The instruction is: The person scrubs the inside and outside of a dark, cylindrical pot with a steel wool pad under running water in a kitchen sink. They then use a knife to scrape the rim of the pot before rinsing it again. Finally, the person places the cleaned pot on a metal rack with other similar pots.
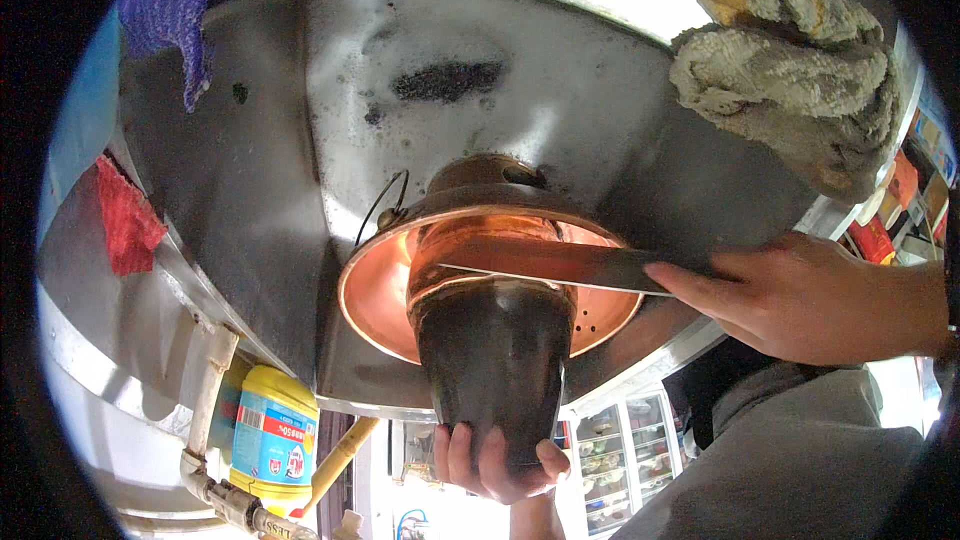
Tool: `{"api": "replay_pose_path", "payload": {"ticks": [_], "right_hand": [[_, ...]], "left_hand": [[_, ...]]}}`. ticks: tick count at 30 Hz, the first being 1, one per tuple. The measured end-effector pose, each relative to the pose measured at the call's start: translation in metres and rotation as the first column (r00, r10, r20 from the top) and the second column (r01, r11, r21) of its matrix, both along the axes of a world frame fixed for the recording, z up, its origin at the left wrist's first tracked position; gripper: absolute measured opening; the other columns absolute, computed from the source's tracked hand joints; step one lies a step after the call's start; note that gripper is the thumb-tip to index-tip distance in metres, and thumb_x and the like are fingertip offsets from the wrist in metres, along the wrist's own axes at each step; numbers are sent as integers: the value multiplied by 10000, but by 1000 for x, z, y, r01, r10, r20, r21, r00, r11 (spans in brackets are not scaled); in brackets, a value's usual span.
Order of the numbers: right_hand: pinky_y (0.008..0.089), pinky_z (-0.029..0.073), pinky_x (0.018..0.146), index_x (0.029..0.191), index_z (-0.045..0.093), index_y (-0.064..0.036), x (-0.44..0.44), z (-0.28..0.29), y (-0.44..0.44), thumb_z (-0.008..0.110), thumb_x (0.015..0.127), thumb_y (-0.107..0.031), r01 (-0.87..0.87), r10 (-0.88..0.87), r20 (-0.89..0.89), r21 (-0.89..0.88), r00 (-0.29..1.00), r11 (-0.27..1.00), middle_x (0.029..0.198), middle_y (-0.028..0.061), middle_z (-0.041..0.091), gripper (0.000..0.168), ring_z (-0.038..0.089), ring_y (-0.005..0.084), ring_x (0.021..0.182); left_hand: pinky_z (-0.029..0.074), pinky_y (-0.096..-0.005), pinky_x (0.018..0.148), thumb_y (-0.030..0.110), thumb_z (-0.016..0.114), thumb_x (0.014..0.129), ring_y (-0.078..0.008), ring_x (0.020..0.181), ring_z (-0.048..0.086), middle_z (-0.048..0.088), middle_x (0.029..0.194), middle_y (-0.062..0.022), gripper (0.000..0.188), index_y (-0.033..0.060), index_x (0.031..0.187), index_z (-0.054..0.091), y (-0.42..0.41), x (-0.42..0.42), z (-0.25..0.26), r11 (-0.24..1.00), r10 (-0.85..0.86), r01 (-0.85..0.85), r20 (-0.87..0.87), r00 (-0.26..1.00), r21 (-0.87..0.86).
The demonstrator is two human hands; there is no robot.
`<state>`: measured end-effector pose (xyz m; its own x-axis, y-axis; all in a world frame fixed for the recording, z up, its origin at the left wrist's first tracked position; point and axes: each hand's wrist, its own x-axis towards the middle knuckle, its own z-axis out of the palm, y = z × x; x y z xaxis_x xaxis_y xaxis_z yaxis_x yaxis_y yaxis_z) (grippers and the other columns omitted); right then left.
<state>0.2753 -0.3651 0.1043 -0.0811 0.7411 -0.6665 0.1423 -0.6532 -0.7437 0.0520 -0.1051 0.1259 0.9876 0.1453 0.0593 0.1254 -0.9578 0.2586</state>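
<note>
A copper vessel (375, 300) with a wide flared rim, a wire loop and small holes lies in the metal basin. From its middle a dark tapered metal tube (491, 360) points towards the bottom of the view. My left hand (499, 461) grips the tube's narrow end from below. My right hand (780, 300), reaching in from the right, holds a long flat blade (555, 262), perhaps a knife, with a bright edge. The blade lies across the tube's upper part, over the copper rim; whether it touches cannot be told. Its handle is hidden in my fingers.
The wide metal basin (247, 165) surrounds the vessel. A bunched, soiled towel (795, 82) hangs at upper right; purple cloth (169, 7) and red cloth (127, 217) hang at left. White pipes (210, 390), a yellow jug (276, 427) and shelves (626, 450) of bowls stand lower down.
</note>
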Motion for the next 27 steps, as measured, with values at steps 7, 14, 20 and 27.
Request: {"api": "replay_pose_path", "payload": {"ticks": [7, 14, 20, 27], "right_hand": [[357, 568, 560, 1406, 414, -1, 8, 13, -7, 577, 885, -190, -44, 42, -37, -31, 998, 999, 834, 118, 582, 578, 662, 272, 677], [322, 557, 513, 1401, 425, -3, 10, 10, -7, 645, 868, -113, -55, 54, -12, -2, 998, 999, 811, 105, 583, 587, 641, 229, 596], [361, 563, 525, 1428, 374, 8, -1, 9, -12, 611, 859, -185, -9, 9, -46, -13, 999, 1000, 837, 106, 578, 646, 649, 263, 645], [339, 557, 523, 1426, 373, 35, 5, 7, -9, 564, 862, -180, -120, 120, -14, -10, 993, 993, 837, 104, 569, 633, 651, 233, 655]], "left_hand": [[465, -541, 863, 454, 528, 843, -419, 1060, 539, 573, 1065, -208, 435, 63, 1026, 579, -4, -1, -7, 999, 17, -15, 54, 998, -29], [488, -537, 809, 404, 577, 789, -421, 965, 576, 597, 998, -283, 450, 8, 994, 635, 1, 2, -10, 1000, -24, 25, 155, 988, -6], [491, -548, 792, 397, 578, 785, -428, 960, 575, 602, 985, -279, 449, 4, 994, 637, 6, -3, -13, 997, -59, 66, 139, 988, -45], [489, -553, 810, 405, 576, 798, -439, 971, 575, 600, 1002, -281, 458, 3, 1010, 631, 6, -7, -8, 997, -81, 82, 94, 992, -11]]}}
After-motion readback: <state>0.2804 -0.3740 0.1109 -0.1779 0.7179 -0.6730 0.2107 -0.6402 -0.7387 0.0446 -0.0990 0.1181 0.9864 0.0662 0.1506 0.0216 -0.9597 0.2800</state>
